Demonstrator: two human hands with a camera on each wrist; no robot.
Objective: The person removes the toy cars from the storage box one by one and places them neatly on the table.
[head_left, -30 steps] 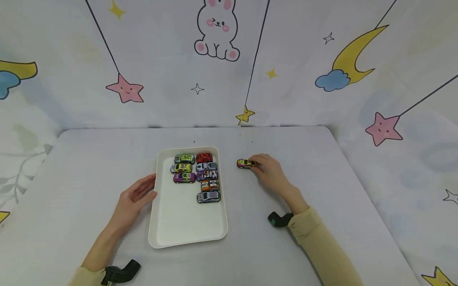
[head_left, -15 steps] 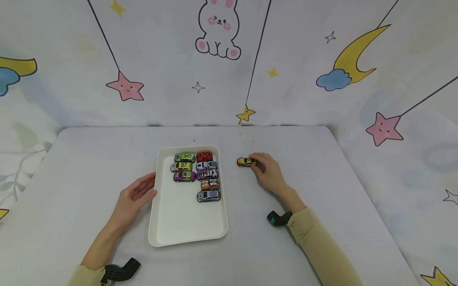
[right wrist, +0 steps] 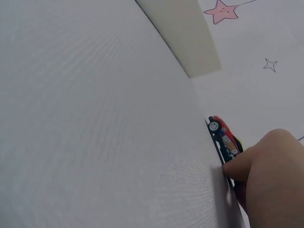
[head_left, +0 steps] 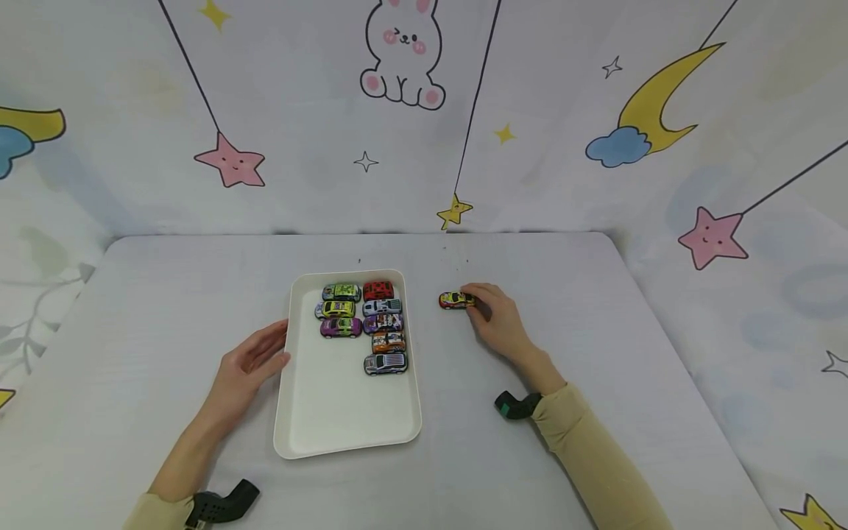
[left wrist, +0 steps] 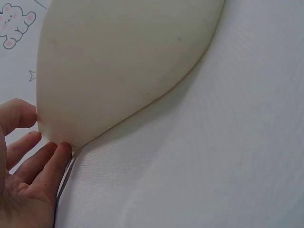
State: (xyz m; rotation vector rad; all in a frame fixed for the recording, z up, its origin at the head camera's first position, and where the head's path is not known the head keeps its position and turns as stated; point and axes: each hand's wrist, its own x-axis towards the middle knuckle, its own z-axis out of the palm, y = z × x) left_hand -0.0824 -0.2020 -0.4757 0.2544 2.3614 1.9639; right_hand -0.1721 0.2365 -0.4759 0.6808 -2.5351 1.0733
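My right hand (head_left: 501, 320) pinches the rear of a red and yellow toy car (head_left: 455, 299) on the table, to the right of the tray. In the right wrist view, the thumb lies along the side of the toy car (right wrist: 224, 137), and its far end is hidden by the hand. My left hand (head_left: 249, 372) rests against the left side of a white tray (head_left: 331, 423), its fingers loosely extended. From the left wrist, the fingertips touch the outer wall of the tray (left wrist: 114, 61). Several toy cars stand inside in two columns, among them a purple one (head_left: 341, 327) and a silver pickup (head_left: 386, 364).
A white cloth covers the table (head_left: 530, 258). Behind it hangs a curtain (head_left: 298, 88) printed with a rabbit, stars and moons. Black wrist cameras sit on the left wrist (head_left: 225, 502) and right wrist (head_left: 517, 405).
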